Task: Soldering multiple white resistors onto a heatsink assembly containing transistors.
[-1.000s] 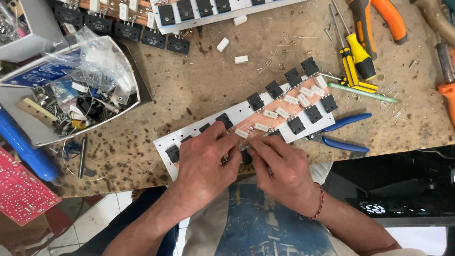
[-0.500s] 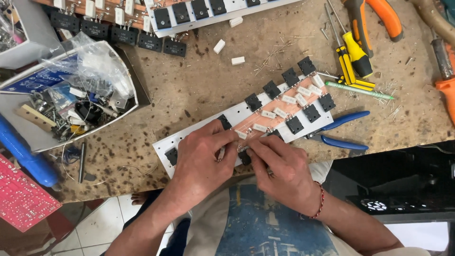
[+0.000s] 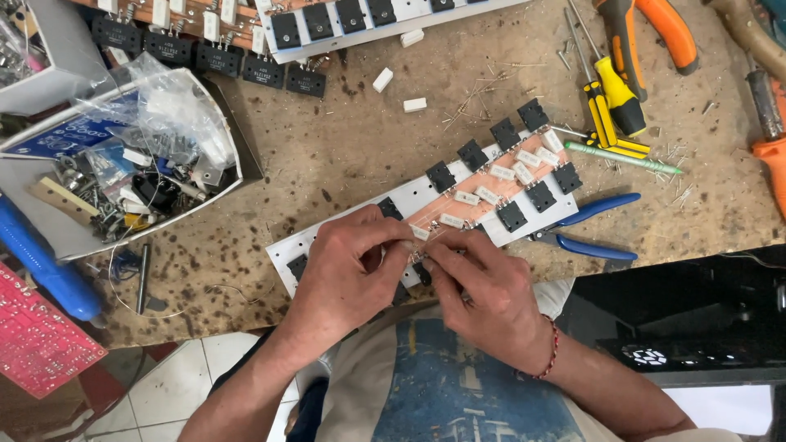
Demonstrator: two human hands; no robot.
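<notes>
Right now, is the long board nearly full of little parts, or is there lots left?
The far end of the long board looks done: black square parts and white blocks sit in rows. In hand: the left hand and right hand pinch something small at the middle. The near end looks mostly bare, and two loose white blocks lie on the table.

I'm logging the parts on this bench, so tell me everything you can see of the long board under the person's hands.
The long board is a pale metal-looking strip lying flat and diagonally on the worn workbench, its near end at the bench edge. A copper-coloured strip runs down its middle with small white blocks, and black square components line both long sides. The left hand and right hand cover its near end, fingertips pinching a small part there. Blue-handled pliers lie beside it.
</notes>
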